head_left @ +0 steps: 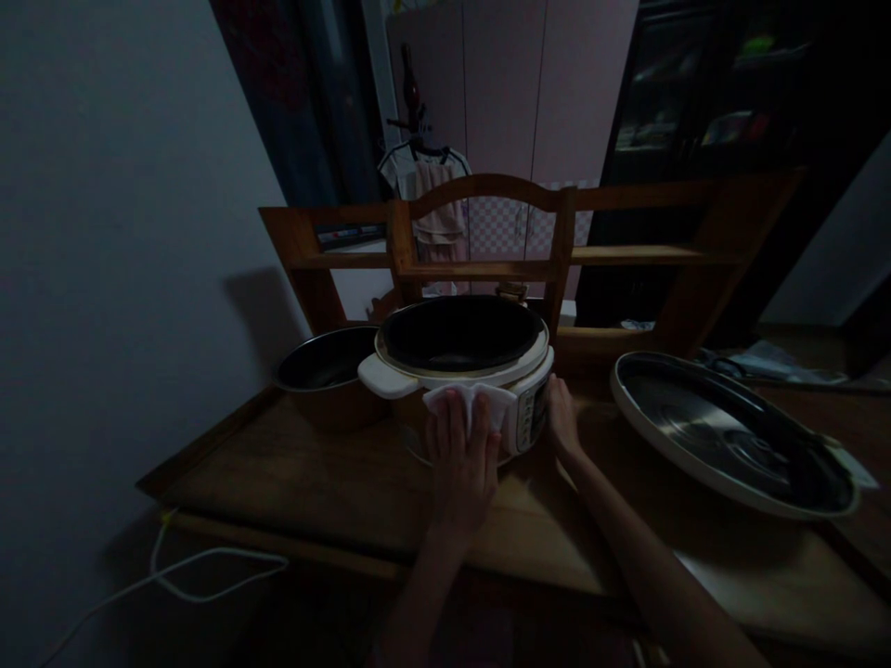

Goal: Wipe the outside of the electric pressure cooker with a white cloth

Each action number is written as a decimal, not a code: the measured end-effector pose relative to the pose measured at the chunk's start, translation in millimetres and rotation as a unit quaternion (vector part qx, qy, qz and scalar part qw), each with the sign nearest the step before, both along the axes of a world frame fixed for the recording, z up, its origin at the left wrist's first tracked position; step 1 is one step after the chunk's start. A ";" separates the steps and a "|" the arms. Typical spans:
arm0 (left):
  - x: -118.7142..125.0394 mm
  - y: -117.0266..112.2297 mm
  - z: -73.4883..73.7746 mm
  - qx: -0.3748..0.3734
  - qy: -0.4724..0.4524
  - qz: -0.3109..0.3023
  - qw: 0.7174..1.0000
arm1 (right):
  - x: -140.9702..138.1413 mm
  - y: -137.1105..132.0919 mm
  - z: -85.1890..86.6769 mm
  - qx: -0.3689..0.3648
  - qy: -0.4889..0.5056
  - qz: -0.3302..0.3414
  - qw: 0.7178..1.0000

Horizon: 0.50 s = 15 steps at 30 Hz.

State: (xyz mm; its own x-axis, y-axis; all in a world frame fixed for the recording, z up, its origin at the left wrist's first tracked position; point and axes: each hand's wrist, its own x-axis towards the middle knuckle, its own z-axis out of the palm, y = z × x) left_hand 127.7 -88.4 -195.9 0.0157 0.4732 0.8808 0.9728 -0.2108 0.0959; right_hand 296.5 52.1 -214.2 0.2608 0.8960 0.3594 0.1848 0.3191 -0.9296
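One left hand (460, 445) and one right hand (562, 417) make two. There is one white cloth (440, 399), one electric cooker (513, 434) with one visible side handle (387, 378) and one control panel (533, 416), one separate dark-lined pot (334, 399) and one round lid (728, 436). One wooden table (278, 492), one wooden shelf rack (480, 271) and one white cord (223, 551) are in view.

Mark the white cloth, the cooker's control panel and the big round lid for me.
White cloth (502, 405): head view, on its right end.
Control panel (533, 417): head view, on the middle of its face.
Round lid (724, 438): head view, on its shiny inner face.
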 end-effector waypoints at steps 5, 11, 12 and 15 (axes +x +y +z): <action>-3.7 1.9 -1.8 -0.005 -0.015 -0.019 1.000 | 0.0 0.2 0.5 0.002 0.008 0.002 1.000; -4.3 -1.3 0.7 -0.023 -0.034 -0.036 0.999 | 0.4 1.5 -0.3 0.002 0.010 0.002 1.000; -4.4 -2.0 1.0 -0.026 -0.036 -0.039 0.998 | 0.5 1.6 -0.5 0.002 0.010 0.002 1.000; -4.4 -3.9 1.4 -0.037 -0.047 -0.054 0.997 | 0.3 1.5 -0.9 0.001 0.012 0.004 1.000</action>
